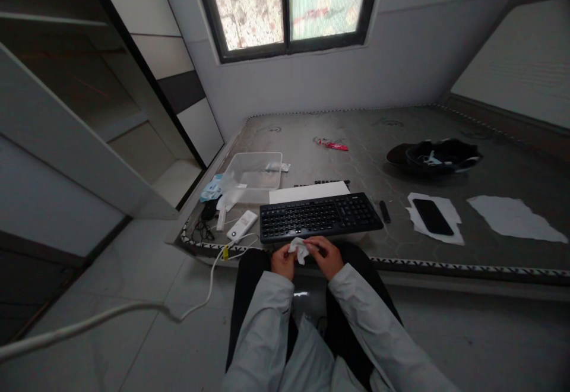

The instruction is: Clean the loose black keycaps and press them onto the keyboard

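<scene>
Between my two hands, just in front of a black keyboard, is a crumpled white tissue. The fingers of my left hand pinch its left side. My right hand has its fingertips closed at the right side of the tissue. Behind both hands lies the black keyboard, flat near the front edge of the mattress. A white sheet or board sits along its back edge. Whether anything is wrapped inside the tissue cannot be seen.
A clear plastic box stands back left. Near it are a white power strip, a blue packet and dark cables. To the right lie a small black stick, a phone on paper, and a black cap.
</scene>
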Action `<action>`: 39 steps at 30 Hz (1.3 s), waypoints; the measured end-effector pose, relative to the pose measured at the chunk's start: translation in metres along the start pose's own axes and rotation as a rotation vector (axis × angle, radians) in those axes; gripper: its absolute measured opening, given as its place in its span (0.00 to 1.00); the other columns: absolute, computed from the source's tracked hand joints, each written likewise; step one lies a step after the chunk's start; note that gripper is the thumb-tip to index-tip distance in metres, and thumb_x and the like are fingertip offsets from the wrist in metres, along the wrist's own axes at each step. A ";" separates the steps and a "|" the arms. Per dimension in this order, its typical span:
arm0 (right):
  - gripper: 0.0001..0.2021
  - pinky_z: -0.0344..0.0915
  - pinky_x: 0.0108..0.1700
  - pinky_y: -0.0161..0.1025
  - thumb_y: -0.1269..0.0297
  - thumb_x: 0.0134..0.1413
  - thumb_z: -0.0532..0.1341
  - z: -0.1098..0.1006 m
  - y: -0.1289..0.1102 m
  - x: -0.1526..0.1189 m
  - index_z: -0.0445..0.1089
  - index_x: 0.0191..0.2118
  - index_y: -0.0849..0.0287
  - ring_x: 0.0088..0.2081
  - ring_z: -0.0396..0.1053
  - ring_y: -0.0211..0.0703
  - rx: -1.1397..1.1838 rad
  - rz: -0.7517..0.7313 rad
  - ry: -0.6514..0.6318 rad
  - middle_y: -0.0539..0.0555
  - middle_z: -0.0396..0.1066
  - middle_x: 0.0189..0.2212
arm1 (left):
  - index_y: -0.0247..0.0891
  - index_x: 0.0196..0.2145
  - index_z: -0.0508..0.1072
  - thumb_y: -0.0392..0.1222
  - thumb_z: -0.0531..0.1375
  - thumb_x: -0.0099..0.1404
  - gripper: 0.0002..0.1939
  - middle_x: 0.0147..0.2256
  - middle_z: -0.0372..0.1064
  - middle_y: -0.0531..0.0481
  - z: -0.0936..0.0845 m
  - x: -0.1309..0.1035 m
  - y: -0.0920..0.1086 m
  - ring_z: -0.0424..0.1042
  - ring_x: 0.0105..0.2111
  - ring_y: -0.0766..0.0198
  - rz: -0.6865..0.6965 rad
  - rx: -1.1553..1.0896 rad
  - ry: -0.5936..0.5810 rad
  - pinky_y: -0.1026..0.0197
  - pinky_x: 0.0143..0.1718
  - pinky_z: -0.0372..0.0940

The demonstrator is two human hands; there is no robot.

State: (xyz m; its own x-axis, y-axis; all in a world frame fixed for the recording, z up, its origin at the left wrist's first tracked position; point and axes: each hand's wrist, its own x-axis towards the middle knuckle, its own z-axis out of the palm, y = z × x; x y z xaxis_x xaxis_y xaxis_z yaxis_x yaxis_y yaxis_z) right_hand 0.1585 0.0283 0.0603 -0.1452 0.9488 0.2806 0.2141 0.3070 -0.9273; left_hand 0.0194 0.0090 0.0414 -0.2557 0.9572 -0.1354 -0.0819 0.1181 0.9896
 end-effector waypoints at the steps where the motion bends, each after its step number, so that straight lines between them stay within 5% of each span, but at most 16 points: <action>1: 0.09 0.63 0.41 0.40 0.60 0.48 0.57 0.000 -0.002 0.000 0.72 0.33 0.54 0.38 0.67 0.44 -0.022 -0.013 -0.007 0.53 0.70 0.34 | 0.35 0.34 0.75 0.40 0.61 0.48 0.13 0.30 0.75 0.48 0.000 0.000 0.000 0.73 0.31 0.59 0.001 -0.015 -0.009 0.62 0.33 0.67; 13: 0.08 0.63 0.40 0.39 0.66 0.47 0.56 0.002 0.002 -0.002 0.72 0.32 0.53 0.36 0.66 0.42 -0.164 -0.105 -0.006 0.53 0.67 0.32 | 0.34 0.30 0.75 0.40 0.63 0.45 0.12 0.26 0.74 0.49 0.001 0.001 -0.005 0.73 0.27 0.61 -0.003 -0.028 0.059 0.63 0.27 0.68; 39: 0.13 0.62 0.41 0.40 0.67 0.42 0.59 0.000 0.004 -0.001 0.70 0.38 0.51 0.38 0.66 0.44 -0.125 -0.062 -0.073 0.51 0.68 0.35 | 0.33 0.34 0.75 0.43 0.61 0.49 0.15 0.30 0.74 0.46 0.001 0.000 -0.005 0.72 0.30 0.60 0.003 -0.044 -0.080 0.62 0.30 0.68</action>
State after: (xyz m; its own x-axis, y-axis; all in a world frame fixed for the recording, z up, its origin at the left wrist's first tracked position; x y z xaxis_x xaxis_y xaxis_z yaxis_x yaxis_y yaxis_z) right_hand 0.1593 0.0280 0.0565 -0.2305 0.9210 0.3139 0.3207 0.3765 -0.8691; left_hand 0.0212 0.0085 0.0364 -0.1781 0.9758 -0.1266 -0.1244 0.1053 0.9866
